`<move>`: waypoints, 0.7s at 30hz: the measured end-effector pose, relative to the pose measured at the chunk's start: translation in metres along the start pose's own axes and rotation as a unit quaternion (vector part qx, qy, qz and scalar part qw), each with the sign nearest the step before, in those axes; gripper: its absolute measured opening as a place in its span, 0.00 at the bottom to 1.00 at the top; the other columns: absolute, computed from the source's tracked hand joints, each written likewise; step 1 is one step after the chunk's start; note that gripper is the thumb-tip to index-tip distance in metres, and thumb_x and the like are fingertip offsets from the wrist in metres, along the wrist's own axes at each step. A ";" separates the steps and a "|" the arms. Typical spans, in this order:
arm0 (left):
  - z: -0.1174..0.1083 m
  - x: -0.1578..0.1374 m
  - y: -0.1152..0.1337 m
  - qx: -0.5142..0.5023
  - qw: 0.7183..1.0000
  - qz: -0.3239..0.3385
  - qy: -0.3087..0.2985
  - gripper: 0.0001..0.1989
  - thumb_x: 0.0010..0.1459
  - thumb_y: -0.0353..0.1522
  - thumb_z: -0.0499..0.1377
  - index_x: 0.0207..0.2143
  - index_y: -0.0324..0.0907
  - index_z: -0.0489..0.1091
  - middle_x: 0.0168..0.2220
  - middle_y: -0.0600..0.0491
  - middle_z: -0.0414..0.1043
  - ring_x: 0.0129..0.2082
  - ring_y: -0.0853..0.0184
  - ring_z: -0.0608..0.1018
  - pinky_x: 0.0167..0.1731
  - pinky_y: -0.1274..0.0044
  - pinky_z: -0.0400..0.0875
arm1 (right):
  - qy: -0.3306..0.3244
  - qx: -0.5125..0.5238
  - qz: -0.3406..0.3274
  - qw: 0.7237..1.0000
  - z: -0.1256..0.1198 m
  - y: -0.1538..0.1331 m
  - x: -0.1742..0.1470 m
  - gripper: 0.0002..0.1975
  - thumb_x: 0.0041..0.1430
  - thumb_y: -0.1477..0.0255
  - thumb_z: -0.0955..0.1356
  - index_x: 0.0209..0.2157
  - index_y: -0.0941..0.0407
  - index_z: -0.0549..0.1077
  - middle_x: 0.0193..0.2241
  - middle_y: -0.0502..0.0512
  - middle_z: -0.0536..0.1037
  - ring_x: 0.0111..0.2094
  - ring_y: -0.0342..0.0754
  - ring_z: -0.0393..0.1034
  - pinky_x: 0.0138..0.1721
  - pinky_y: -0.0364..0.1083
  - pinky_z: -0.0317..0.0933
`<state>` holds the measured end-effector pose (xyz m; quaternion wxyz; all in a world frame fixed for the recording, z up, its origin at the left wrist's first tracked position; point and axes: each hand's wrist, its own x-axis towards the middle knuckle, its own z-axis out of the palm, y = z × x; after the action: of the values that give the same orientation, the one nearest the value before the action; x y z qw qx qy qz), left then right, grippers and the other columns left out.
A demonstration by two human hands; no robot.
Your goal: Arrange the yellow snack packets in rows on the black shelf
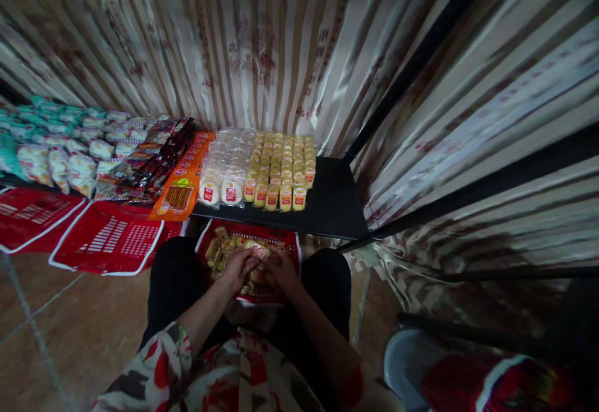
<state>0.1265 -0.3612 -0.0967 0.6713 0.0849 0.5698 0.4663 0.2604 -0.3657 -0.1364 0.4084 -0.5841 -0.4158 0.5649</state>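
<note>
My left hand (238, 266) and my right hand (282, 268) meet over a red basket (299, 253) between my knees. Their fingers are closed on a small wrapped snack (257, 249) with a pale, red-marked wrapper. Beneath them, the basket holds many loose gold-wrapped snacks (216, 251). Just beyond, on a black shelf (334, 203), stand close rows of yellow packaged snacks (285, 171). To their left are rows of round white packaged snacks (224, 165) in clear wrap. The fingertips are partly hidden, and the shade blurs the wrapper's print.
An orange snack bag (180, 190) lies left of the white packs, beside dark red packets (156, 156) and white and teal packets (65, 140). Red baskets (110, 237) stand under the shelf's left side. Black frame bars (468, 181) and striped curtain (262, 44) surround the shelf.
</note>
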 end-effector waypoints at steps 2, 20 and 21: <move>0.006 -0.007 0.002 -0.026 1.000 0.002 -0.010 0.07 0.51 0.21 0.56 0.27 0.39 0.61 0.25 0.55 0.72 0.27 0.74 0.77 0.36 0.80 0.73 | 0.027 0.035 0.011 0.999 -0.004 -0.007 -0.006 0.24 0.40 0.60 0.71 0.40 0.57 0.71 0.33 0.56 0.78 0.36 0.52 0.73 0.40 0.51 0.67; 0.078 -0.040 -0.008 0.065 0.983 0.049 -0.162 0.25 0.32 0.37 0.71 0.33 0.40 0.66 0.29 0.54 0.73 0.27 0.70 0.75 0.30 0.79 0.68 | 0.090 0.186 -0.074 0.976 -0.040 -0.066 -0.030 0.21 0.45 0.62 0.70 0.41 0.56 0.69 0.35 0.55 0.78 0.34 0.49 0.73 0.37 0.47 0.68; 0.084 -0.038 -0.010 0.078 0.982 0.059 -0.159 0.25 0.31 0.37 0.71 0.33 0.40 0.67 0.28 0.54 0.73 0.27 0.70 0.75 0.30 0.79 0.67 | 0.093 0.178 -0.079 0.976 -0.044 -0.068 -0.030 0.20 0.46 0.62 0.69 0.41 0.56 0.69 0.36 0.56 0.78 0.35 0.49 0.73 0.38 0.47 0.68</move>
<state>0.2056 -0.3588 -0.0486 0.7161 0.2432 0.4845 0.4396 0.3026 -0.3727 -0.0616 0.5860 -0.5172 -0.3135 0.5392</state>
